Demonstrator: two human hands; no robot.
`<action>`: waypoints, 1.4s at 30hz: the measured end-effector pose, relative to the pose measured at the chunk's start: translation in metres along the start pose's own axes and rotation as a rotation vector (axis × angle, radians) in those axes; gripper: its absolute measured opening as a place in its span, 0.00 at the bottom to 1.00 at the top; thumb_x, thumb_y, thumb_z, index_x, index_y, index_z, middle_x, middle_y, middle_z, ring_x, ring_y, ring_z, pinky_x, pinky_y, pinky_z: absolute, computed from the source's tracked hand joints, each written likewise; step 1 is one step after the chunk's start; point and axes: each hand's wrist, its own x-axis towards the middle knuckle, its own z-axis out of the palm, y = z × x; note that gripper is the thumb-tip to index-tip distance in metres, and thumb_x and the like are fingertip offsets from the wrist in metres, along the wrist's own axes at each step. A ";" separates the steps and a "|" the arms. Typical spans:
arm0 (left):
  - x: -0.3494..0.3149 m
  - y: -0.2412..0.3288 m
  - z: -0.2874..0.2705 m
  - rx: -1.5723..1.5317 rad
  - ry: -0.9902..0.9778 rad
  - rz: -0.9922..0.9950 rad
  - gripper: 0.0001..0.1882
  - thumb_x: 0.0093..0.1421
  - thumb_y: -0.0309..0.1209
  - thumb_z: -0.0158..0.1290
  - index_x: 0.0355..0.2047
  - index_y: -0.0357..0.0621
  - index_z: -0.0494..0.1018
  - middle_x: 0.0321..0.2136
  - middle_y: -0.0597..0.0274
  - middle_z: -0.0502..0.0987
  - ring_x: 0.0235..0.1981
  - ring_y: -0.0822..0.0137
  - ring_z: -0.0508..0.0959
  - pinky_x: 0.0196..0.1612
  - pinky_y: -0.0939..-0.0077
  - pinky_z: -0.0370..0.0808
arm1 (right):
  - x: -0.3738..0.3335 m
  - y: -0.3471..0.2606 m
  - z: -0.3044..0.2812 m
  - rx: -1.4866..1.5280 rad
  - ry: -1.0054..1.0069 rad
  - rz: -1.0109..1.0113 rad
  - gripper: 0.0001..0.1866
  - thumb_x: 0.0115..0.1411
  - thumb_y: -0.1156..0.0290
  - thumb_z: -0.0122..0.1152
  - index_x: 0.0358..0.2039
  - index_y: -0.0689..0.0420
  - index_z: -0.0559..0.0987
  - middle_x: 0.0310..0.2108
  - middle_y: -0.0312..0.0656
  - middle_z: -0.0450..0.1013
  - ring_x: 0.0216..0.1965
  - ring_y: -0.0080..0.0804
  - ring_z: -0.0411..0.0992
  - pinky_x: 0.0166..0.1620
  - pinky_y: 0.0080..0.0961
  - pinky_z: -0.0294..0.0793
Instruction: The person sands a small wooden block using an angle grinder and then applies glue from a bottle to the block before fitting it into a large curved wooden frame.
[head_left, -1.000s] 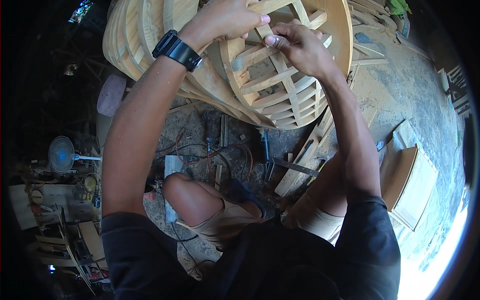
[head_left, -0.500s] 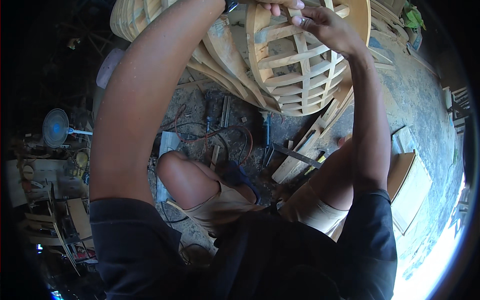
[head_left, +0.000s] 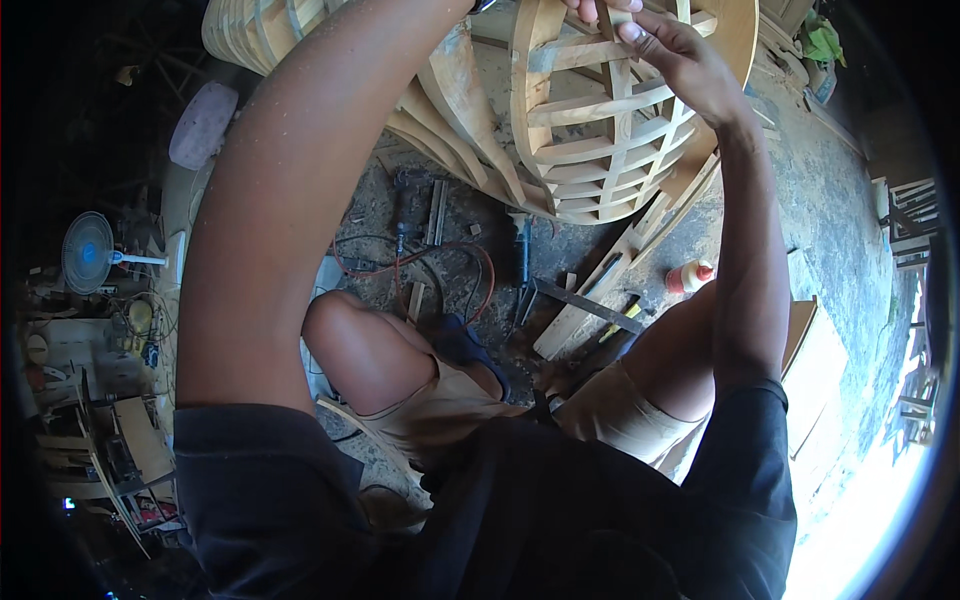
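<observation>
A curved wooden lattice frame (head_left: pixel 585 108) of pale crossing slats stands ahead of me, cut by the top edge. My right hand (head_left: pixel 690 68) is closed at its upper part, thumb and fingers pinching an upright wooden slat (head_left: pixel 619 78) that crosses the curved ribs. Fingers of my left hand (head_left: pixel 592 8) press on the same slat from the left; the rest of that hand is beyond the top edge. Another ribbed wooden piece (head_left: pixel 250 30) lies to the left, partly behind my left forearm.
Between my legs and the frame lie a blue-bodied power tool (head_left: pixel 523 250), a looped orange hose (head_left: pixel 488 280), a metal square (head_left: pixel 590 304) and wooden boards (head_left: pixel 570 325). A bottle with a red cap (head_left: pixel 688 277) stands by my right knee. A fan (head_left: pixel 88 252) is far left.
My view has shifted slightly, and the frame sits a little further right and higher. Both hands stay at the slat. The red-capped bottle now shows more fully beside my right forearm.
</observation>
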 end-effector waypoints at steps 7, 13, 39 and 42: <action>0.005 -0.007 -0.004 0.006 0.019 0.016 0.21 0.70 0.35 0.46 0.41 0.26 0.79 0.30 0.45 0.85 0.28 0.62 0.87 0.31 0.72 0.82 | -0.002 -0.001 0.012 0.122 0.194 0.056 0.16 0.74 0.56 0.56 0.40 0.57 0.79 0.32 0.29 0.74 0.35 0.19 0.70 0.42 0.21 0.71; 0.006 -0.007 0.000 -0.032 0.028 -0.012 0.20 0.70 0.34 0.44 0.40 0.26 0.78 0.31 0.44 0.84 0.28 0.61 0.88 0.31 0.70 0.82 | 0.010 0.028 0.020 0.037 0.296 -0.065 0.20 0.73 0.55 0.56 0.47 0.61 0.81 0.38 0.32 0.75 0.47 0.23 0.69 0.57 0.29 0.66; -0.010 -0.001 0.124 0.071 0.971 -0.174 0.27 0.65 0.48 0.58 0.36 0.26 0.78 0.36 0.31 0.81 0.42 0.36 0.82 0.46 0.51 0.76 | -0.161 0.079 0.136 -0.352 0.203 0.000 0.10 0.65 0.67 0.58 0.38 0.59 0.82 0.30 0.51 0.78 0.31 0.48 0.78 0.37 0.42 0.77; 0.004 -0.005 0.143 -0.069 1.020 -0.189 0.25 0.64 0.43 0.60 0.41 0.25 0.77 0.40 0.29 0.80 0.46 0.35 0.80 0.49 0.51 0.75 | -0.207 0.139 0.179 -0.338 -0.006 0.467 0.12 0.66 0.62 0.56 0.37 0.58 0.80 0.33 0.56 0.79 0.39 0.59 0.78 0.44 0.50 0.77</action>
